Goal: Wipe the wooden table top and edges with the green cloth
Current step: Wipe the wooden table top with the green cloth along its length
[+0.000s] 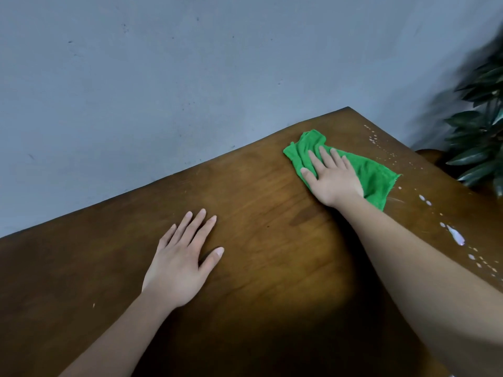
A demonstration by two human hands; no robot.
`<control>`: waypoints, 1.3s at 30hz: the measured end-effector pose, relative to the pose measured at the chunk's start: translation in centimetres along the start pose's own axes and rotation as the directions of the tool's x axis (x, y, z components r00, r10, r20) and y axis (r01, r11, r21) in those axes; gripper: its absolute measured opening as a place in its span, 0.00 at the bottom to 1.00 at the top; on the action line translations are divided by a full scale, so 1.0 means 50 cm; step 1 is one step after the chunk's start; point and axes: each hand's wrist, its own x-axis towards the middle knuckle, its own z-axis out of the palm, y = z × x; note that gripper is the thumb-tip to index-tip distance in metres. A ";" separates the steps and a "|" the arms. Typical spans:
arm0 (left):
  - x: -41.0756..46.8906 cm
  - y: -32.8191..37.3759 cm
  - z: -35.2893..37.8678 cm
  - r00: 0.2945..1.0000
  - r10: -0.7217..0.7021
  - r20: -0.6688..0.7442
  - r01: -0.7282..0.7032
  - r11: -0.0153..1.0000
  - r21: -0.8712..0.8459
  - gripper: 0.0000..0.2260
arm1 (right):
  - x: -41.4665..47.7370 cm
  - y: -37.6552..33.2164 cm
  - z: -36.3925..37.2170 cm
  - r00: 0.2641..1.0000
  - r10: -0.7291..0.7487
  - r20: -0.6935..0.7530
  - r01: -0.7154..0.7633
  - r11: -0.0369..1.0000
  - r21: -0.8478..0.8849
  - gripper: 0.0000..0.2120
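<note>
A dark brown wooden table (258, 208) fills the lower part of the head view, its far corner at the upper right. A crumpled green cloth (373, 172) lies near that far corner. My right hand (333, 176) presses flat on the cloth with fingers spread, pointing toward the wall. My left hand (182, 257) rests flat on the bare wood nearer to me, fingers apart, holding nothing. White specks and smears (456, 236) run along the table's right edge, to the right of the cloth.
A grey-blue wall (163, 77) stands right behind the table's far edge. A leafy dark green plant (479, 131) stands past the table's right side, with a rounded wooden piece (427, 156) below it.
</note>
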 end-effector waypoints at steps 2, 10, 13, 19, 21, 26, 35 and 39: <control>-0.001 0.003 -0.003 1.000 0.000 0.005 0.000 1.000 -0.002 0.33 | -0.046 -0.017 0.007 0.999 -0.035 0.007 0.035 0.999 -0.006 0.39; 0.005 0.003 -0.011 0.999 0.004 0.045 -0.004 1.000 0.000 0.38 | -0.229 -0.081 0.036 0.993 -0.119 0.023 0.119 0.993 0.006 0.38; 0.008 0.002 -0.008 0.998 0.019 0.059 -0.020 0.999 0.027 0.40 | -0.296 -0.094 0.043 0.992 -0.127 0.028 0.126 0.992 0.019 0.37; 0.011 0.034 -0.002 0.988 0.136 0.076 -0.140 0.989 0.043 0.39 | -0.433 -0.089 0.057 0.993 -0.121 0.013 0.121 0.992 0.035 0.34; 0.015 0.067 -0.001 0.981 0.178 0.083 -0.182 0.982 0.042 0.39 | -0.480 -0.073 0.061 0.994 -0.111 0.002 0.111 0.992 0.052 0.33; 0.031 0.161 -0.001 0.960 0.266 0.093 -0.268 0.963 0.014 0.40 | -0.556 0.010 0.054 0.999 -0.036 -0.028 0.039 0.995 0.090 0.31; 0.092 0.311 0.016 0.940 0.330 0.087 -0.332 0.943 0.006 0.40 | -0.533 0.231 0.014 0.990 0.128 -0.067 -0.121 0.988 0.099 0.32; 0.115 0.369 0.022 0.946 0.314 0.076 -0.316 0.949 0.008 0.40 | -0.479 0.349 -0.007 0.982 0.170 -0.085 -0.162 0.983 0.089 0.33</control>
